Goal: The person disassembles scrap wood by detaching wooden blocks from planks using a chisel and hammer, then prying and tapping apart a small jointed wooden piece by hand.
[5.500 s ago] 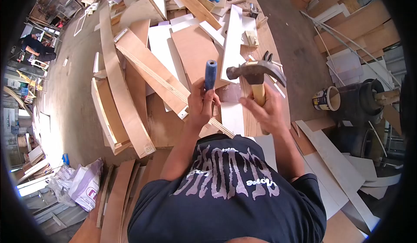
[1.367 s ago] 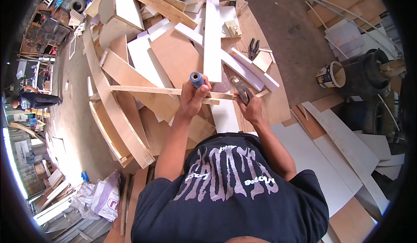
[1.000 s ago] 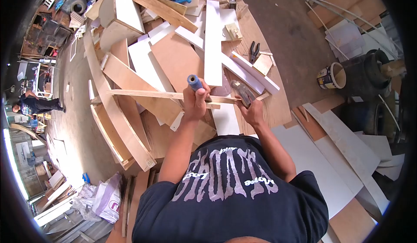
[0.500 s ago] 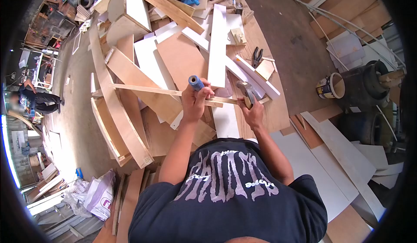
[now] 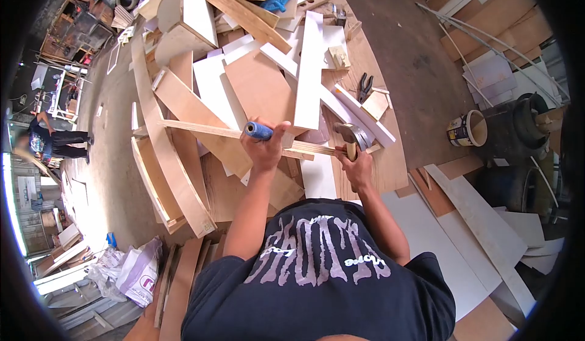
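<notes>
My left hand (image 5: 266, 149) is wrapped round a tool with a blue handle (image 5: 259, 131), its hollow end pointing left; the rest of the tool is hidden. Just under this hand runs a narrow plywood strip (image 5: 204, 126), which stretches from the left to my right hand. My right hand (image 5: 356, 167) grips a hammer (image 5: 353, 135) near its head, beside the strip's right end. Whether its fingers also touch the strip is unclear. Behind the hands, a long white board (image 5: 309, 73) lies on other panels.
Black pliers (image 5: 365, 87) lie at the right of the wooden worktop (image 5: 390, 152). A curved plywood piece (image 5: 167, 152) stands left. A bucket (image 5: 467, 129) is on the floor at right. Another person (image 5: 58, 140) is at far left.
The blue handle has tipped over from pointing up at the camera to pointing left. The hammer head has turned and stands higher above my right hand than half a second ago. The view has shifted slightly.
</notes>
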